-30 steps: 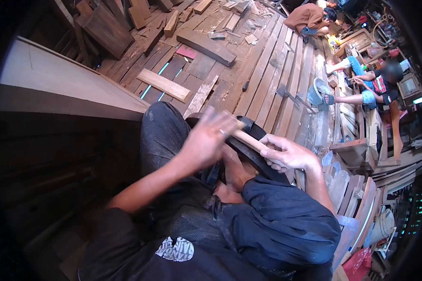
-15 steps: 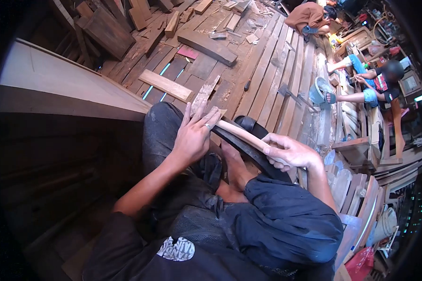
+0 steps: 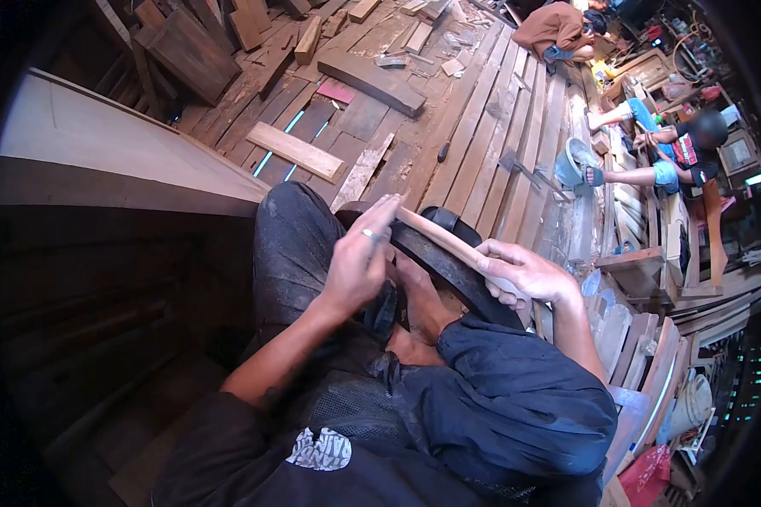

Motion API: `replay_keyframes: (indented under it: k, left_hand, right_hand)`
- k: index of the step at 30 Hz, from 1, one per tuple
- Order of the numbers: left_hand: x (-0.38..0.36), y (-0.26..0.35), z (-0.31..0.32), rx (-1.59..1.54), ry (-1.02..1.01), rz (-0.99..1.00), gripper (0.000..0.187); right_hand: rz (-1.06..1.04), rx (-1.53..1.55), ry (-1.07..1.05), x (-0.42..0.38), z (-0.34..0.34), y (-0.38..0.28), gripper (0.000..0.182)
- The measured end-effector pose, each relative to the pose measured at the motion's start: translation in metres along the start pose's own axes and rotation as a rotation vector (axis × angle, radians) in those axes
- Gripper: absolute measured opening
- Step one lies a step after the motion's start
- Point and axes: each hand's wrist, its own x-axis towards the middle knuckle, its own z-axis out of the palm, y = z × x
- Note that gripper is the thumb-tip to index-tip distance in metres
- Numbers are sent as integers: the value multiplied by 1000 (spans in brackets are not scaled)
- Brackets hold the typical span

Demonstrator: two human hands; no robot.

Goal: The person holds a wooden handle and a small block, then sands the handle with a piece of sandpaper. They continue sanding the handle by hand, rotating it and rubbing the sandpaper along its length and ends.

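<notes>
A pale, slightly curved wooden strip (image 3: 441,234) slants down to the right between my hands. My right hand (image 3: 524,272) is closed around its lower end, with the thumb on top. At the upper end is my left hand (image 3: 359,258), turned edge-on with its fingers pressed together and a ring on one finger. Its palm side is hidden, so whatever it grips there cannot be made out. Under the strip runs a dark curved piece (image 3: 448,264), close to my bare feet (image 3: 423,296).
Pale board (image 3: 294,150) and thick dark plank (image 3: 372,83) lie on the plank floor. A white panel (image 3: 127,144) stands at my left. A seated person (image 3: 664,160) is on the right by a blue bucket (image 3: 572,162); another person (image 3: 554,34) crouches farther back.
My left hand has rolled from lying flat with spread fingers to edge-on with fingers together. The tan piece under its fingertips is now mostly hidden. My right hand stays put.
</notes>
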Motion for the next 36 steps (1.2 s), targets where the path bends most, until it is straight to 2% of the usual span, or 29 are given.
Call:
replay_keyframes:
  k: [2,3,5,8,11,14,17,20,23,28,31,36]
  left_hand:
    - [-2,-4,-4,-311,13,-363,44]
    - [2,-10,3,-593,164,-334,34]
    - [0,-23,-8,-624,79,-485,32]
    - [-4,-17,-10,-825,119,-558,37]
    - [-6,-17,-13,-890,-21,-522,43]
    - [-7,-28,-16,-611,-150,-503,50]
    - [2,-8,-20,-519,-134,-441,51]
    - [7,-19,-6,-215,-52,-128,53]
    - [16,13,-4,-231,-28,-375,56]
    - [20,8,10,13,-89,-318,27]
    - [17,2,12,131,-155,-309,27]
    - [27,11,12,54,-19,-208,28]
  right_hand:
    - [-8,5,21,1,-1,3,41]
    - [-12,7,31,2,-1,3,41]
    - [-10,0,29,3,-2,3,41]
    - [-5,-2,21,6,-4,8,43]
    - [-3,-14,20,6,-5,9,44]
    - [-4,-13,9,7,-6,10,44]
    - [-15,-26,2,8,-7,12,44]
    - [-4,-43,8,5,-4,7,45]
    - [3,-43,8,4,-4,6,44]
    - [15,-49,-13,1,-1,1,43]
    - [11,-45,-20,1,-3,2,42]
    - [-18,-90,-103,2,-3,1,41]
